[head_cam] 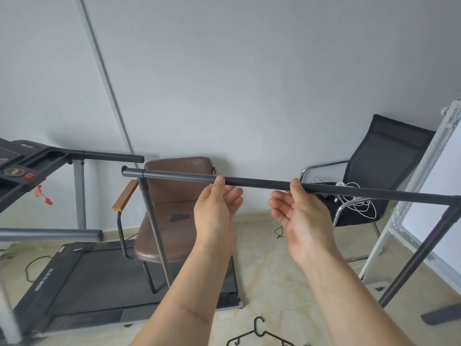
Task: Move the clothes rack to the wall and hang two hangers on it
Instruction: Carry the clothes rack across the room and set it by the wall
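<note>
Our left hand (pixel 216 211) and right hand (pixel 296 213) hang open-gripped under the clothes rack (pixel 262 183) bar, running nine-to-three; hangers (pixel 259 333) lie at six.

The rack (pixel 262 183) was dark grey. Behind it stood a brown chair (pixel 172 196) with tan wooden armrests and a black mesh chair (pixel 389 156) holding white cables (pixel 359 198). The wall (pixel 249 71) was pale grey, the floor (pixel 274 283) cream marbled, the hanger (pixel 259 330) black.
</note>
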